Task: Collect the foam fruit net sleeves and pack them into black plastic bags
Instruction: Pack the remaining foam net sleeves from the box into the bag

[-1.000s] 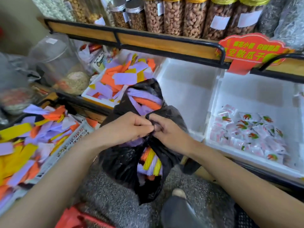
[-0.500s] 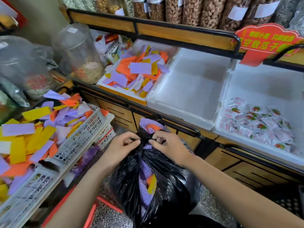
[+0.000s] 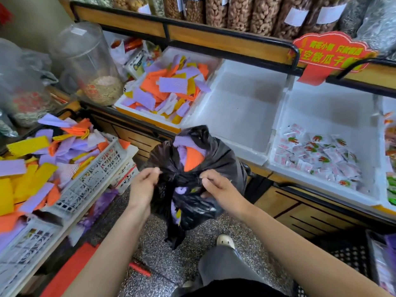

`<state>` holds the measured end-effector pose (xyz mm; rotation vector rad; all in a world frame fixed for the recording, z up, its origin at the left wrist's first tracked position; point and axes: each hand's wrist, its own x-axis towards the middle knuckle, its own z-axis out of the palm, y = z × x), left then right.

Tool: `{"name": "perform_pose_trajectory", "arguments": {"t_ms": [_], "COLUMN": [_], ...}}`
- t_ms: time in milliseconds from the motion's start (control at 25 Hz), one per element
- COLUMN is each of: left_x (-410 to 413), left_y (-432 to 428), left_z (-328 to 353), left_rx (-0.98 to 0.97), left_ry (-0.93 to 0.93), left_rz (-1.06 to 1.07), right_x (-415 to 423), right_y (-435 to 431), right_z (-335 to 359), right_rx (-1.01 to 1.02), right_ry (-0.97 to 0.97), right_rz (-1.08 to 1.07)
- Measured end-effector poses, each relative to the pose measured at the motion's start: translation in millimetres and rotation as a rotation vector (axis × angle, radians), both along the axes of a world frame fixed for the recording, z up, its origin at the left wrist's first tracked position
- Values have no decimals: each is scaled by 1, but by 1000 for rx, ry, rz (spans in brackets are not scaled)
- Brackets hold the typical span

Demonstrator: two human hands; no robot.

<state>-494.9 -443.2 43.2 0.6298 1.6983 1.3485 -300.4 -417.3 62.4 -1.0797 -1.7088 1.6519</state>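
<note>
A black plastic bag (image 3: 192, 202) stuffed with purple, orange and yellow foam net sleeves hangs in front of me above the floor. My left hand (image 3: 142, 185) pinches one twisted handle of the bag and my right hand (image 3: 220, 187) pinches the other, with a knot between them. Purple and orange sleeves (image 3: 188, 153) poke out of the bag's top. More loose sleeves fill a white foam box (image 3: 128, 103) on the counter and heap over grey plastic baskets (image 3: 90, 185) at my left.
An empty white foam box (image 3: 240, 108) and one holding small snack packets (image 3: 317, 155) sit on the counter. Clear jars (image 3: 85, 61) stand at the back left. Nut jars line the upper shelf (image 3: 214, 41). My shoe (image 3: 225, 241) rests on speckled floor.
My hands have drawn apart, pulling the bag's handles tight into a knot. The view has shifted, and the bag now hangs lower against the counter front.
</note>
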Motion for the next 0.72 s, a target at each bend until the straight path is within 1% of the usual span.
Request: {"name": "perform_pose_trajectory", "arguments": {"t_ms": [80,120,200,240,280,320,360,400,480,520,560,640,680,720], "left_x": [-4,-1,11,16,21,24,27,28,31,32,32,26,21,16], "left_y": [-2,-2,-2,-2,-2,-2,-3,-4,-7,-8,-9,-10,-11,-12], "left_z": [-3,-4,-1,0,3,4,5,5,2,0,-2,-7,-9,-12], "left_rx": [-40,-59,-83,-75,-59,-39,-20,-14,-34,-44,-58,-95,-120,-149], "left_ry": [-59,-125,-269,-301,-299,-276,-235,-182,-40,47,133,296,383,462], "left_rz": [20,18,13,-11,-59,-124,-199,-278,-409,-453,-491,-600,-688,-775], "right_x": [15,19,21,20,19,19,20,21,24,24,24,23,23,23], "right_y": [0,-3,-6,-6,-6,-4,-2,0,0,0,1,2,1,0], "right_z": [-4,-5,-7,-8,-9,-8,-7,-6,-5,-7,-12,-20,-24,-26], "right_rx": [-69,-146,-362,-452,-520,-539,-506,-413,-110,46,164,240,226,149], "right_ry": [34,125,401,518,575,559,455,263,-260,-470,-590,-634,-616,-546], "right_rz": [15,-22,-140,-189,-220,-221,-194,-123,104,199,251,221,190,148]}}
